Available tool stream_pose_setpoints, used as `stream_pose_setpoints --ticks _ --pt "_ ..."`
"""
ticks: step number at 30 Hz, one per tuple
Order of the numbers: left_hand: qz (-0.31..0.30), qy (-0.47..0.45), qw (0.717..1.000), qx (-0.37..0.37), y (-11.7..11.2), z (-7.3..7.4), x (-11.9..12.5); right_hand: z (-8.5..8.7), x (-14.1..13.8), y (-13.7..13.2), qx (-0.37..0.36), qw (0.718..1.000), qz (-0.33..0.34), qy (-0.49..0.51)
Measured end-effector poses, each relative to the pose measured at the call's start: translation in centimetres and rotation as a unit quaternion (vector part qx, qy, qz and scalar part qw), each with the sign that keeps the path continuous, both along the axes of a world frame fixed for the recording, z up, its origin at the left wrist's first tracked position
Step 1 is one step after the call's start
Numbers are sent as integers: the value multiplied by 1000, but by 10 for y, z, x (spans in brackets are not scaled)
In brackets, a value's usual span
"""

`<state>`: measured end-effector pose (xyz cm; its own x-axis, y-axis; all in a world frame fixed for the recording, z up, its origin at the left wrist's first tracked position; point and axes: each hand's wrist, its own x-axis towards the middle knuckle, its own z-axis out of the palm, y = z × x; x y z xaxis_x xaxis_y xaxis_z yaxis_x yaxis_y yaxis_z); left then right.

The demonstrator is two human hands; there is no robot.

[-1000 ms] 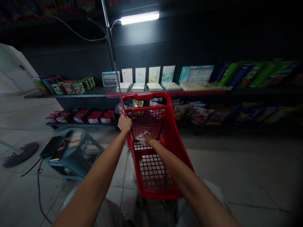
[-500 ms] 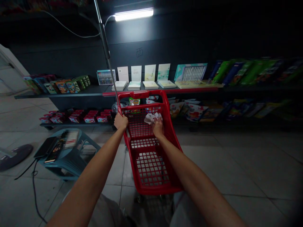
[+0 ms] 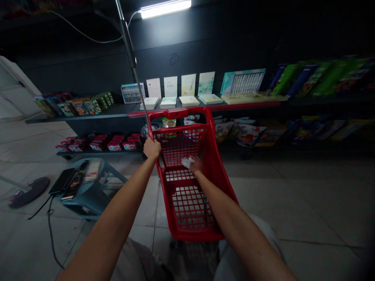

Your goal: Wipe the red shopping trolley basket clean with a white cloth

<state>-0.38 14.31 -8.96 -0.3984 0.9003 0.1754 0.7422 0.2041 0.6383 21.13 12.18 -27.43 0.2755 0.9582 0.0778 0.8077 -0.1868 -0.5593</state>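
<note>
Your left hand grips the red cart rim, steadying it, while your right hand, closed on a crumpled white cloth, presses inside.

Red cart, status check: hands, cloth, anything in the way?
Left hand gripping red cart rim. Right hand inside, holding white cloth at the mesh. Blue stool left of cart, apart.

L hand on red cart rim, R hand inside w/ prob. white cloth.
</note>
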Motion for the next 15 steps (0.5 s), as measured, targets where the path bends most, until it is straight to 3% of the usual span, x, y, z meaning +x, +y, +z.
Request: stream_pose_setpoints --ticks 4,8,10,12,15 --pt "-6 -2 1000 1 0 2 1 46 -8 22 74 996 -40 40" --pt "-5 1 1000 2 0 1 2 113 -5 30 252 963 -31 87" --pt "-5 5 1000 3 1 -1 1 137 2 29 306 949 -41 69" --pt "-6 11 1000 5 2 -2 0 147 8 26 312 947 -55 46" --pt "-10 18 1000 8 3 -3 -1 132 8 12 209 976 -43 37"
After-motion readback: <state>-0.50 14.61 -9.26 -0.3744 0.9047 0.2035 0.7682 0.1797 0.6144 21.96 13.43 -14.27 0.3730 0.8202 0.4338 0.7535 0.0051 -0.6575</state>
